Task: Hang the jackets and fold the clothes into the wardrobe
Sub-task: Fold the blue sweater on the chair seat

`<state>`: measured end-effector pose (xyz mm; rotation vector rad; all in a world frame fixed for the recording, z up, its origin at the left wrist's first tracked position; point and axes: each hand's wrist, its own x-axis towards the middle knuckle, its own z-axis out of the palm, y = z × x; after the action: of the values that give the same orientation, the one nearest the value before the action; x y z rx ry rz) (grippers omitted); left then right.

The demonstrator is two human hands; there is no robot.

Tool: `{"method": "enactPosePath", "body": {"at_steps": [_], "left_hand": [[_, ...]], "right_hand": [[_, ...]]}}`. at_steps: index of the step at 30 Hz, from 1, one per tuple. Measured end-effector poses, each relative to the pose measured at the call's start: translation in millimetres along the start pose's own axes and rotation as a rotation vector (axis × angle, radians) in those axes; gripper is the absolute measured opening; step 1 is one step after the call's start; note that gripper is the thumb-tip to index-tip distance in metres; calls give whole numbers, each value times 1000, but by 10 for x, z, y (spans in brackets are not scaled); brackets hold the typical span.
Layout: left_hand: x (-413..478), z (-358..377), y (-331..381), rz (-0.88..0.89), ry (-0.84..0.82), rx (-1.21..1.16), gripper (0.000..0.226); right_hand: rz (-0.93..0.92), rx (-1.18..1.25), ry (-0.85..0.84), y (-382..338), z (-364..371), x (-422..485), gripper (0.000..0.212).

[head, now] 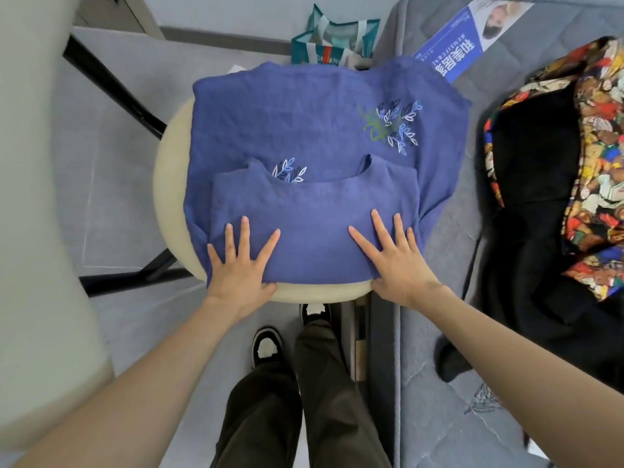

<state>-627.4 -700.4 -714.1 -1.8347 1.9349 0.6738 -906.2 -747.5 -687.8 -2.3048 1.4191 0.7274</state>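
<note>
Floor (pixel 111 197) at frame left lay open between black legs (pixel 114 86); a teal bag (pixel 324 52) blocked the top, jackets (pixel 540 184) the right.

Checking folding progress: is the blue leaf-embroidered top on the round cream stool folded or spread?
Partly folded: the blue leaf-embroidered top has its neckline end doubled over its body, pressed flat by the left hand and right hand.

The blue shirt (pixel 304 130) in the middle is soft, matt cloth with a crinkly weave. The round stool (pixel 172 184) under it looks smooth and matt. At upper right, the paper leaflet (pixel 462 38) shines a little.
</note>
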Motion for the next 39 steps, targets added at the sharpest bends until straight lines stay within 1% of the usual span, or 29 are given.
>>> {"method": "enactPosePath", "body": {"at_steps": [3,6,7,9,11,13,15,16,18,19,21,24,26,29,31,34,35,36,38,39], "left_hand": [[-11,-107,73,-35,-30,115,92],[-24,-201,51,-49,-71,176,101],[-31,-262,35,-39,-110,194,102],[-72,-415,11,-13,-213,214,97],[-109,-588,18,35,-320,225,88],[-162,-699,60,74,-447,224,76],[-245,-779,122,61,-559,226,52],[-315,-831,147,23,-603,208,41],[-406,-958,159,0,-645,159,33],[-421,-1029,145,7,-637,150,35],[-432,-1184,81,22,-564,161,33],[-294,-1369,-45,-19,-350,52,16],[-145,-1477,-88,-71,-229,-5,16],[125,-1610,-144,-142,-90,-96,16],[329,-1657,-185,-175,-16,-161,14],[600,-1670,-214,-230,149,-260,17],[698,-1637,-212,-252,201,-272,21],[786,-1583,-208,-284,240,-274,31],[880,-1466,-163,-359,259,-254,58],[902,-1399,-117,-352,257,-245,66]], "right_hand": [[38,-61,7,-34,0,-20,96],[67,-49,-17,-61,-3,-51,90],[73,-45,-32,-51,-27,-69,87],[71,-35,-68,-35,-97,-144,80],[71,17,-88,-23,-180,-274,71],[89,128,-156,-20,-275,-442,64],[128,210,-259,-44,-363,-604,57],[137,219,-300,-61,-407,-665,51],[153,220,-322,-85,-506,-744,41],[171,220,-311,-90,-572,-767,39],[219,218,-251,-71,-718,-772,39],[305,212,-109,42,-929,-659,36],[344,188,5,135,-1053,-516,31],[379,186,152,282,-1220,-200,25],[379,206,206,386,-1310,80,23],[359,183,257,505,-1392,497,25],[358,180,284,544,-1390,636,27],[362,184,323,572,-1368,754,30],[377,217,421,556,-1293,910,43],[367,246,450,512,-1243,950,50]]}}
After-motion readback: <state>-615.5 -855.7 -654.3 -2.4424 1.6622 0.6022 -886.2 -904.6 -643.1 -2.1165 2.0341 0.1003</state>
